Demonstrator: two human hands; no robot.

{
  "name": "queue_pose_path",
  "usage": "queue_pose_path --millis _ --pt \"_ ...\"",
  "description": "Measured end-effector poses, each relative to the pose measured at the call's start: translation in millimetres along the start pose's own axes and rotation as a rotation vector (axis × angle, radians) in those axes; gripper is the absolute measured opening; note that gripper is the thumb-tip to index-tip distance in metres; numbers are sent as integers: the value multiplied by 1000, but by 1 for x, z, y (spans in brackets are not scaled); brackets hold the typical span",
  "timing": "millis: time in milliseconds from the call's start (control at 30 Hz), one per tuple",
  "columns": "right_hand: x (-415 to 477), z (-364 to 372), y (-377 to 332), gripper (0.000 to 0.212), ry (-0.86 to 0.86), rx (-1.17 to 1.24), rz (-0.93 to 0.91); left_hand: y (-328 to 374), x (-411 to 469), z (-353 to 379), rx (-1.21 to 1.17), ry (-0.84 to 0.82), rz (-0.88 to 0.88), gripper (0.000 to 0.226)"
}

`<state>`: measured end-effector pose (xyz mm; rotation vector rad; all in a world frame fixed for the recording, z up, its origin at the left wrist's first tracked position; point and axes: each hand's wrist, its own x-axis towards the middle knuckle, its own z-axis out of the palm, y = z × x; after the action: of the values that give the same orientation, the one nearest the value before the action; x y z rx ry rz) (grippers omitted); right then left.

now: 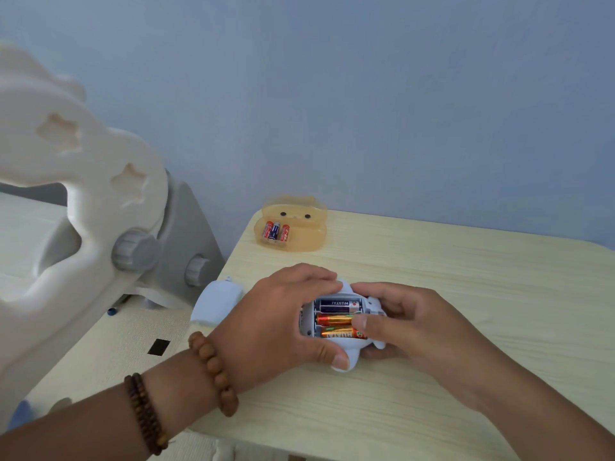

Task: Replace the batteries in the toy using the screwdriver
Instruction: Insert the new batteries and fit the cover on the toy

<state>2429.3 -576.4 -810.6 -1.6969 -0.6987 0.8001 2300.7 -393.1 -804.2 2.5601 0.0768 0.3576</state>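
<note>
A pale blue toy (346,359) lies upside down on the light wooden table (466,277), its battery bay open. Three batteries sit in the bay: a dark one (337,306) at the top and two orange ones (332,319) below. My left hand (276,324) grips the toy's left side, thumb under its lower edge. My right hand (409,322) holds the right side, thumb pressing on the orange batteries. The pale blue battery cover (218,302) lies at the table's left edge. No screwdriver is visible.
A translucent orange animal-shaped box (294,226) stands at the table's back edge with three batteries (276,231) in it. A cream and grey plastic play structure (100,211) rises on the left. A blue wall is behind the table.
</note>
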Motion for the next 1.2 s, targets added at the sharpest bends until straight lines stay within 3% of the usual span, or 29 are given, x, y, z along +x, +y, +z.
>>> queue_pose_path --millis 700,867,1000,1067,1133,1200 --pt "0 5 -2 42 0 -69 -80 -1 3 3 17 36 18 91" --pt "-9 0 9 88 -78 -108 -62 -2 0 5 -110 83 -75 78" --pt "-8 1 12 75 -53 -102 -104 4 2 -18 -16 -42 -151 81" --pt "-8 0 13 70 -53 -87 -100 -7 5 -41 68 22 -264 79" --pt "-8 0 13 68 -52 -78 -96 -26 4 -60 406 83 -435 73" --pt "-8 0 12 67 -48 -88 -101 -38 -1 -71 654 -16 -635 70"
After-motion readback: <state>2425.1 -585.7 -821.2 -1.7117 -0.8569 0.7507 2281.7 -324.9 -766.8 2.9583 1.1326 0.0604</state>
